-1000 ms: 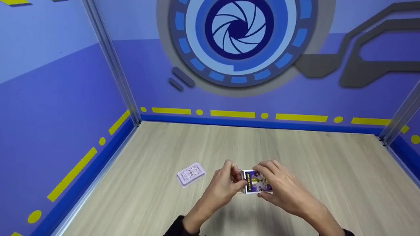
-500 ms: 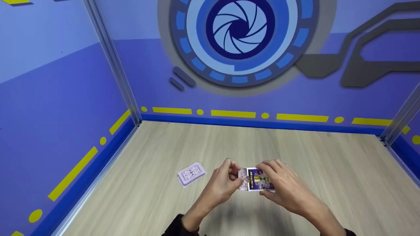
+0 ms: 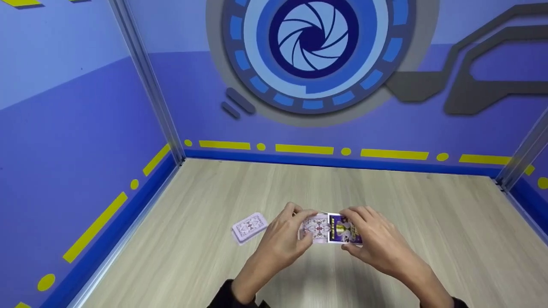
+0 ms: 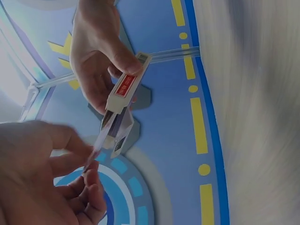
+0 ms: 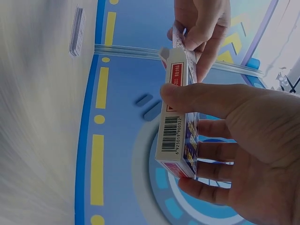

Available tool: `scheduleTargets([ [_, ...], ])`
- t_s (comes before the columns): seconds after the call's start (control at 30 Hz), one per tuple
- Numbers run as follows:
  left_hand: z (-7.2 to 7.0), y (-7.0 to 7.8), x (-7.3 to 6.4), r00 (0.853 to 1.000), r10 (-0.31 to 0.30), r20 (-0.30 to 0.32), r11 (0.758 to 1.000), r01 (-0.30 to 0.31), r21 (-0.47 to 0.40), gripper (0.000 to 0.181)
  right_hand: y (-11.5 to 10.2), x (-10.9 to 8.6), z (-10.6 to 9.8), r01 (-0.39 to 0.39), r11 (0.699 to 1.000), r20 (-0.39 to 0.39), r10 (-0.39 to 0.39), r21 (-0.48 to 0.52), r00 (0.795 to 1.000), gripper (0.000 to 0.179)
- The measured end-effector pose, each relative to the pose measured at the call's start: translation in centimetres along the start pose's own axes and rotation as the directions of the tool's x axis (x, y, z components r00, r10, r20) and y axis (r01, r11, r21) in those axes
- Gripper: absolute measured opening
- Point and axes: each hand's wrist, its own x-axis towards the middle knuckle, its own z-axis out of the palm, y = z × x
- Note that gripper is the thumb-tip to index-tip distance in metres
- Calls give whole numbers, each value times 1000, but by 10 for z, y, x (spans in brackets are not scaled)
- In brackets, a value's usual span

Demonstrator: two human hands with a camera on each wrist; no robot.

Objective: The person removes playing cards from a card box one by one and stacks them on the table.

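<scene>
My right hand (image 3: pixel 381 241) grips a small purple-and-white playing card box (image 3: pixel 341 227) above the table, thumb on one narrow side and fingers on the other. From the box's left end juts a small batch of playing cards (image 3: pixel 317 228) with a patterned pale back. Between thumb and fingers, my left hand (image 3: pixel 278 237) pinches these cards by their outer end. Their inner end is hidden inside the box. An open end flap (image 4: pixel 123 138) shows beside them in the left wrist view. The box's barcode side (image 5: pixel 171 133) faces the right wrist camera.
A stack of playing cards (image 3: pixel 249 226) lies back side up on the wooden table (image 3: pixel 406 201), just left of my left hand. Blue printed panels (image 3: pixel 274 128) wall in the back and sides, with metal posts (image 3: pixel 147 85) at the corners.
More of the cards' patterned back now shows outside the box. My left hand has shifted its fingers along them, and both hands have risen slightly in view.
</scene>
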Motion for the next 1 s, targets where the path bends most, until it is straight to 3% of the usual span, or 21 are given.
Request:
scheduleTargets([
  [0.1, 1, 2, -3, 999, 36, 18, 988, -38, 152, 60, -1, 0, 0, 3, 1000, -6, -3, 0, 1000, 69],
  [0.2, 5, 5, -6, 997, 75, 28, 945, -80, 316, 77, -3, -1, 0, 6, 1000, -3, -6, -8, 1000, 70],
  [0.3, 10, 8, -7, 995, 93, 32, 897, -98, 432, 80, -5, 0, 1, 10, 1000, 10, -10, -13, 1000, 71],
  [0.4, 14, 10, -6, 995, 96, 31, 875, -99, 475, 75, -6, 0, 1, 14, 1000, 22, -13, -14, 1000, 72],
  [0.7, 3, 7, -5, 996, 87, 30, 909, -91, 406, 70, -2, -1, -3, -19, 1000, 14, 19, -3, 1000, 71],
  [1.0, -30, -9, -3, 988, 68, -138, 929, -13, 369, 67, 15, -4, -18, -62, 998, -54, 63, 15, 997, 72],
])
